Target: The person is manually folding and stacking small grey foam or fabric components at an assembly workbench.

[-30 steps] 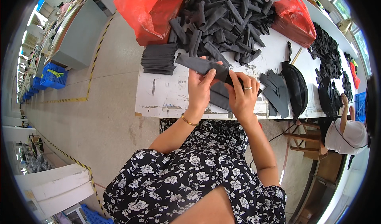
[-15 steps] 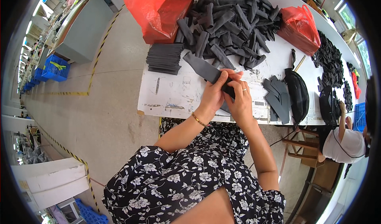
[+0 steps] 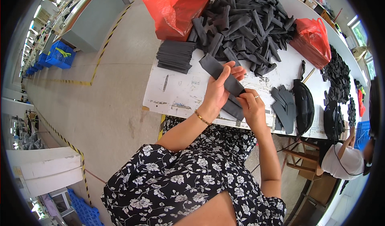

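Observation:
A dark grey fabric strip [image 3: 211, 65] runs slantwise between my hands, above the white table. My left hand [image 3: 216, 91] holds it along its middle, thumb on top and fingers behind. The strip's near right end is pinched between the thumb and fingers of my right hand [image 3: 253, 109]. Below my hands, another dark strip [image 3: 233, 108] lies by the table's near edge. Left of the held strip is a neat stack of dark folded strips [image 3: 175, 57]. Beyond it rises a big loose heap of dark fabric strips [image 3: 244, 27].
Red plastic bags stand at the heap's left [image 3: 172, 13] and right [image 3: 312, 41]. Flat grey pieces [image 3: 285, 107] and a black pouch [image 3: 303, 105] lie right on the white table [image 3: 154, 93]. A co-worker in a white top [image 3: 341, 160] sits at far right, near a wooden stool [image 3: 304, 157].
My right hand has moved down and right to the strip's near end, and the strip now shows stretched out flatter. The whole view has shifted slightly.

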Available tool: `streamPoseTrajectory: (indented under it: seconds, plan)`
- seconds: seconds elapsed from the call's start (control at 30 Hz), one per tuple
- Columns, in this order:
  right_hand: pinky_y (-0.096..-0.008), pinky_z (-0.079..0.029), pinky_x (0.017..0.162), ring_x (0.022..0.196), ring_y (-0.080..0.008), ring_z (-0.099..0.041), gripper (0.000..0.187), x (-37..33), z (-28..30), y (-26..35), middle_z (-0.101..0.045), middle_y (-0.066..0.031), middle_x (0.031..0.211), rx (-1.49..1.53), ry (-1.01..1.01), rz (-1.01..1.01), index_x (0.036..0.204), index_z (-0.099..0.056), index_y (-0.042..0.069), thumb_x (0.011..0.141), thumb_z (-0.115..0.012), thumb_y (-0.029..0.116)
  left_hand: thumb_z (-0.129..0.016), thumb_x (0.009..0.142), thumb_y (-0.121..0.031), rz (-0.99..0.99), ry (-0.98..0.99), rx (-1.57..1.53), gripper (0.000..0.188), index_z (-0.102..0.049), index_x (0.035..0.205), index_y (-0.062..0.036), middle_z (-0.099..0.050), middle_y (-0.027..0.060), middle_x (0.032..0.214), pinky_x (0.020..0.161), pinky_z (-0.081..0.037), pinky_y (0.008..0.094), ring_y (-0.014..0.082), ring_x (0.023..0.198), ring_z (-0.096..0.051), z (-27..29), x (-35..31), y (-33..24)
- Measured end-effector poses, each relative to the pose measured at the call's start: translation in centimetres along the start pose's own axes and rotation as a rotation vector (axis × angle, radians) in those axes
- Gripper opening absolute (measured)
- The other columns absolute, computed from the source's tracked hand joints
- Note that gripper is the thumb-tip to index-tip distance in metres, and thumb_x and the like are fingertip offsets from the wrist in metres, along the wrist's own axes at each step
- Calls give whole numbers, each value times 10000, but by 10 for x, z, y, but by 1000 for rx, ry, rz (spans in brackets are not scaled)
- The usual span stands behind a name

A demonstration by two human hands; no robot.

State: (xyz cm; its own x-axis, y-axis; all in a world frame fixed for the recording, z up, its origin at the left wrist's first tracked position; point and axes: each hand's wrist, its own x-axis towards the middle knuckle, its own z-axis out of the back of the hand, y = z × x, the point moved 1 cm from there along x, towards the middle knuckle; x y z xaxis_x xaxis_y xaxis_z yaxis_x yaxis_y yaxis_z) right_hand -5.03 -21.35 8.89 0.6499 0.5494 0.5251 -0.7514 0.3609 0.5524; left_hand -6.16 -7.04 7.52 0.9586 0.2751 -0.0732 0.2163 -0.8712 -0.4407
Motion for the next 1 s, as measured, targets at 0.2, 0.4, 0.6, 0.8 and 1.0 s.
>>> streamPoseTrajectory:
  seconds: [0.2, 0.4, 0.6, 0.8, 1.0]
  plan:
    - [-399, -509, 636, 760, -336, -625, 135, 5, 1, 2, -615, -141, 929, 24, -21, 33, 883, -599, 11, 786, -691, -5, -551, 972, -285, -42, 16, -42, 300, -587, 1093, -13, -674, 100, 951, 938, -492, 402, 269, 966, -650, -1, -2, 16]
    - [-395, -508, 637, 762, -337, -624, 131, 6, -3, -3, -617, -145, 928, 64, 1, -2, 872, -603, 9, 777, -691, -16, -557, 966, -301, -35, -7, -54, 307, -591, 1076, -16, -672, 92, 936, 936, -492, 390, 260, 956, -652, -1, -6, 18]
    - [-378, -513, 650, 778, -330, -633, 138, 9, -2, -9, -627, -146, 945, 76, 13, 9, 866, -598, 3, 771, -694, -21, -544, 974, -296, -28, 25, -39, 299, -595, 1074, -18, -674, 99, 931, 930, -489, 390, 260, 969, -653, 0, -5, 18]
    - [-358, -513, 657, 770, -319, -631, 125, 10, 0, -10, -627, -145, 941, 113, 26, -5, 868, -604, -2, 778, -686, -30, -525, 984, -294, -31, 26, -21, 299, -592, 1081, -19, -671, 99, 928, 950, -476, 397, 270, 1002, -648, -1, -6, 19]
    - [-319, -507, 670, 767, -246, -642, 175, 10, -2, -4, -639, -125, 950, 217, 22, -190, 904, -611, -31, 782, -721, 27, -491, 994, -333, -69, 15, -17, 367, -562, 1114, 6, -670, 129, 974, 938, -488, 397, 292, 1021, -645, 3, 3, 21]
